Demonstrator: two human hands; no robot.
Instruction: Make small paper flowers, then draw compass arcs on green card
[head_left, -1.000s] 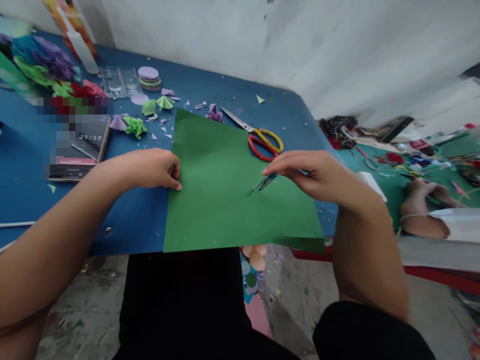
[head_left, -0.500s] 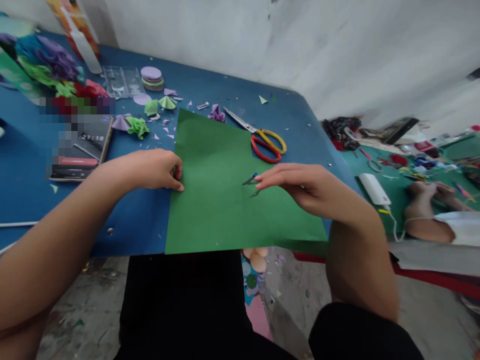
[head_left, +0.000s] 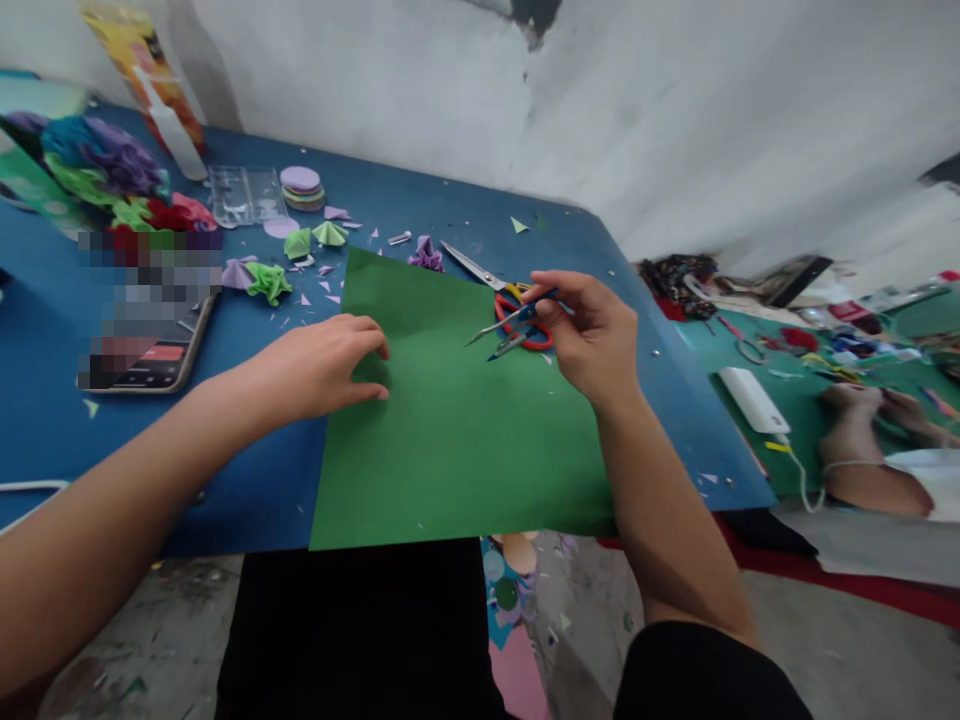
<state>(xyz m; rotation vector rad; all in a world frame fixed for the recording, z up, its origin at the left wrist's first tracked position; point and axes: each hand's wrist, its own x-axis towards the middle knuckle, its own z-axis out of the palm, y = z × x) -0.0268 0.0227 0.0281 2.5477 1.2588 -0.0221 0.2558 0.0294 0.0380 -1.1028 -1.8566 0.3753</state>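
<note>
A large green paper sheet (head_left: 457, 430) lies on the blue table (head_left: 45, 430), its near edge hanging over the table's front. My left hand (head_left: 319, 365) rests on the sheet's left edge, fingers stretched out and pressing down. Above the sheet's far right part, my right hand (head_left: 592, 335) is closed on a small blue-handled compass (head_left: 510, 330) whose metal legs point left. Just behind it lie the red and yellow scissors (head_left: 495, 285), partly hidden by the hand.
A phone (head_left: 150, 350) lies at the left. Folded paper bits (head_left: 270, 280), purple paper discs (head_left: 301, 187), a clear plastic case (head_left: 244, 195) and a heap of paper flowers (head_left: 97, 170) sit further back. At the right, another person's hands (head_left: 862, 410) rest on a green surface near a white power bank (head_left: 752, 400).
My right hand lifted the compass off the sheet and carried it back toward the scissors. My left hand slid right onto the sheet and its fingers spread out.
</note>
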